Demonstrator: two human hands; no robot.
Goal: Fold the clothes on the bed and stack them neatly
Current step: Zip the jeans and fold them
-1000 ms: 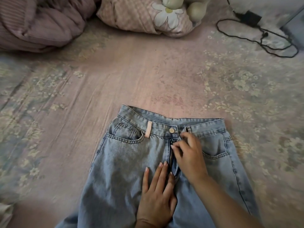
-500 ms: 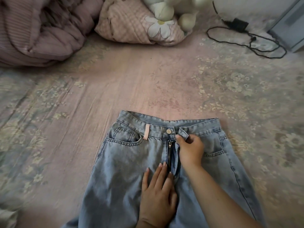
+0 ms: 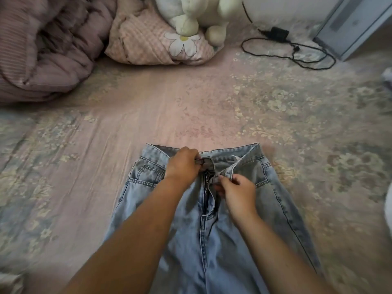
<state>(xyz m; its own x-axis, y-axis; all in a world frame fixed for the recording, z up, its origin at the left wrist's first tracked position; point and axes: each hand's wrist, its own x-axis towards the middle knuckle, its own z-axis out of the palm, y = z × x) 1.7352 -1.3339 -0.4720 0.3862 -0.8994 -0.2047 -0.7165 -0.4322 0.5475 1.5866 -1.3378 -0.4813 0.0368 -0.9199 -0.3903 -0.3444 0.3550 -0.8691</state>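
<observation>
Near the plush toy [image 3: 199, 15], unfolded jeans [image 3: 212, 240] are pinched at the waistband by the left hand [image 3: 183, 166] and right hand [image 3: 238, 189]; folding and stacking are judged not yet begun.

jeans [image 3: 212, 240] legs run off bottom edge, we can't see hems. left hand [image 3: 182, 166] covers waistband button, so we can't tell if fastened. right hand [image 3: 238, 193] fingertips tucked in fly flap, grip detail lost. plush toy [image 3: 197, 15] head cut by top edge. grey box [image 3: 356, 24] clipped at right corner. white thing [image 3: 388, 203] at right edge, can't tell what.
</observation>
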